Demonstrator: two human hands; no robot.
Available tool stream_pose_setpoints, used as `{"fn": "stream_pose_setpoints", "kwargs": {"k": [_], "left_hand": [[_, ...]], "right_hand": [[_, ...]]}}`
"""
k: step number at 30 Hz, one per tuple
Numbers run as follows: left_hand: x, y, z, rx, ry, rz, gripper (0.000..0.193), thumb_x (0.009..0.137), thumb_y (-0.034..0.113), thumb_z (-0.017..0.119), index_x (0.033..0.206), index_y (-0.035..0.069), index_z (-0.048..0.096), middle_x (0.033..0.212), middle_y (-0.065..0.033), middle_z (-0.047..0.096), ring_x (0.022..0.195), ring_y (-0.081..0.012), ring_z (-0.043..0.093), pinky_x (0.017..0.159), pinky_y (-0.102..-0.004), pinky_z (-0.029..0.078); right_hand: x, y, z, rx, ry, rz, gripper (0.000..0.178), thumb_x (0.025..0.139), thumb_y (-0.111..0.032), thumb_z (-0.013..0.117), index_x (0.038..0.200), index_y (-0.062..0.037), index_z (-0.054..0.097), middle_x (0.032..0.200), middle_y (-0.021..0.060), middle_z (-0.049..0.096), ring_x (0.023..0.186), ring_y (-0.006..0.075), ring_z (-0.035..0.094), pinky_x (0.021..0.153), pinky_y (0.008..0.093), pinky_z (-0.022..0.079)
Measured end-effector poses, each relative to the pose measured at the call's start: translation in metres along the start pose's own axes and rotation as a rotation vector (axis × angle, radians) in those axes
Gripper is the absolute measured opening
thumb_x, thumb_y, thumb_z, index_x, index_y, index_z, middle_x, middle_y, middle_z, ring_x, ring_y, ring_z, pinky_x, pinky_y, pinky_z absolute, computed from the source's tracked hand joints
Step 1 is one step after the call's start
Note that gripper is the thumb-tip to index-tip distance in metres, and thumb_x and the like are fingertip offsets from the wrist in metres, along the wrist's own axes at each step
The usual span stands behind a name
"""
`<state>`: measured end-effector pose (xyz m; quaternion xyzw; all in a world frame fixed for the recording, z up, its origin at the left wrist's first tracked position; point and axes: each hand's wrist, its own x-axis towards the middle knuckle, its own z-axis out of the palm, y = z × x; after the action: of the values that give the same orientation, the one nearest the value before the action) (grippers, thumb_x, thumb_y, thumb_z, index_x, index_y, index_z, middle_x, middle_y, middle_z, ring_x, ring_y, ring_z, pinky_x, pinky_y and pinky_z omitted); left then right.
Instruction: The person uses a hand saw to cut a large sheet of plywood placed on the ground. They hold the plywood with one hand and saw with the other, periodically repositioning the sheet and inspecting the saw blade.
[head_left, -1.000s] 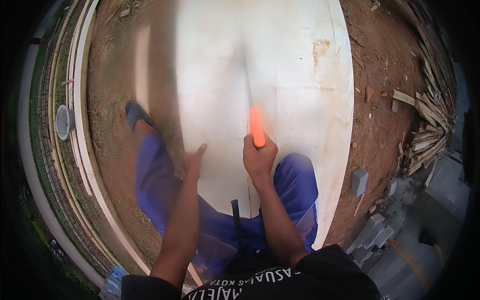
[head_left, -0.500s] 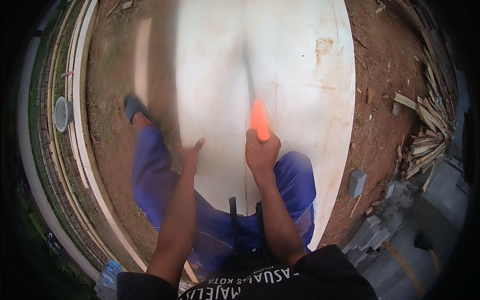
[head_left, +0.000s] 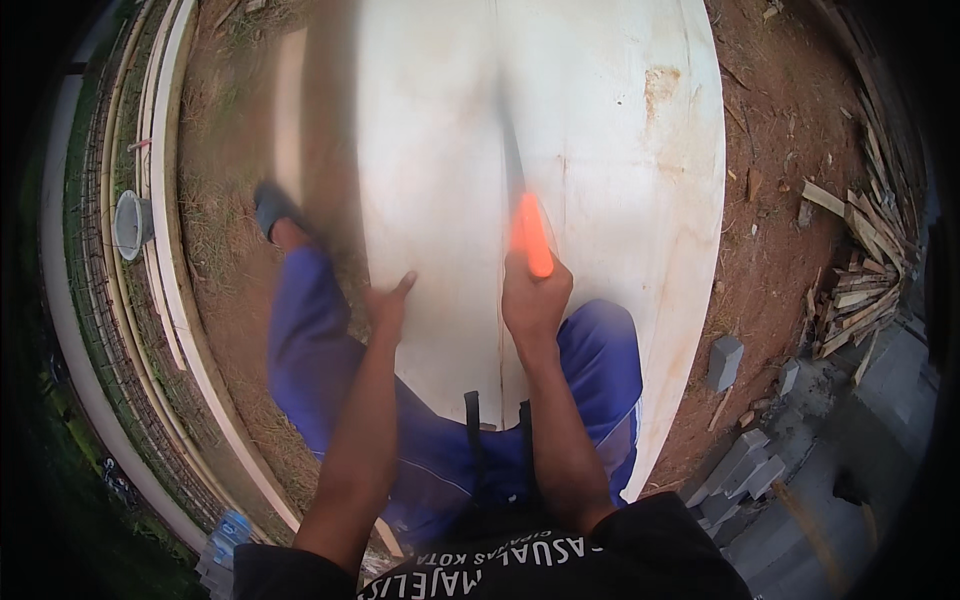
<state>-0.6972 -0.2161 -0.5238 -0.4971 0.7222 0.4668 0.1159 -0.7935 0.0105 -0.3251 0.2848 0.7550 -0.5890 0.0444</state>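
Observation:
A large pale plywood sheet [head_left: 430, 180] stretches away before me, with a dark line running lengthwise along its middle. My right hand [head_left: 536, 300] is wrapped round the orange handle of a handsaw [head_left: 533, 235]. The narrow grey blade points away from me at that line, and its far end is blurred. At the left edge of the sheet is my left hand [head_left: 388, 308], its thumb lying on top and its other fingers hidden at the edge. My right knee [head_left: 600, 340] rests over the sheet, while my left foot is on the ground beside it.
Long timber boards [head_left: 175, 230] and poles run along the left, with a grey bucket [head_left: 130, 226] beside them. Scrap wood [head_left: 865, 290] is piled at the right. Grey blocks [head_left: 725, 362] lie nearer me, and a plastic bottle [head_left: 230, 535] is at the lower left.
The saw and my right hand have shifted slightly forward along the line. My left hand keeps its place at the sheet's edge; the whole view has drifted a little.

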Motion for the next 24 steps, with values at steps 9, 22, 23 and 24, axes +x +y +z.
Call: {"fn": "stream_pose_setpoints", "kwargs": {"k": [9, 22, 23, 24], "left_hand": [[-0.012, 0.013, 0.02, -0.04, -0.045, 0.134, 0.061, 0.081, 0.027, 0.092, 0.125, -0.006, 0.065, 0.118, -0.017, 0.072, 0.103, -0.0269, 0.069, 0.091, -0.0418, 0.053], [-0.017, 0.013, 0.004, -0.009, -0.114, 0.017, 0.066, 0.08, 0.032, 0.092, 0.124, -0.008, 0.065, 0.116, -0.0185, 0.072, 0.104, -0.0285, 0.068, 0.094, -0.0417, 0.052], [-0.023, 0.029, 0.022, -0.001, -0.109, 0.052, 0.065, 0.08, 0.032, 0.092, 0.124, -0.008, 0.066, 0.116, -0.0183, 0.072, 0.104, -0.0281, 0.068, 0.094, -0.0412, 0.052], [-0.027, 0.03, 0.023, 0.023, -0.079, 0.067, 0.064, 0.08, 0.032, 0.092, 0.123, -0.008, 0.066, 0.115, -0.018, 0.072, 0.104, -0.0278, 0.068, 0.094, -0.0407, 0.052]], "right_hand": [[0.177, -0.034, 0.052, -0.187, 0.021, -0.049, 0.029, 0.088, -0.015, 0.062, 0.069, 0.0028, 0.051, 0.058, 0.0145, 0.058, 0.053, 0.0261, 0.053, 0.058, 0.0444, 0.044], [0.113, -0.004, 0.05, -0.191, -0.013, -0.178, 0.027, 0.089, -0.017, 0.064, 0.072, 0.0038, 0.058, 0.06, 0.0148, 0.059, 0.054, 0.0234, 0.055, 0.057, 0.0415, 0.046], [0.172, -0.001, 0.058, -0.266, 0.082, -0.323, 0.03, 0.088, -0.021, 0.065, 0.073, 0.0042, 0.06, 0.064, 0.0194, 0.064, 0.059, 0.0327, 0.064, 0.062, 0.0447, 0.051], [0.185, 0.001, 0.061, -0.281, 0.081, -0.298, 0.029, 0.088, -0.021, 0.065, 0.074, 0.0039, 0.06, 0.065, 0.0203, 0.065, 0.062, 0.0348, 0.066, 0.064, 0.0453, 0.052]]}}
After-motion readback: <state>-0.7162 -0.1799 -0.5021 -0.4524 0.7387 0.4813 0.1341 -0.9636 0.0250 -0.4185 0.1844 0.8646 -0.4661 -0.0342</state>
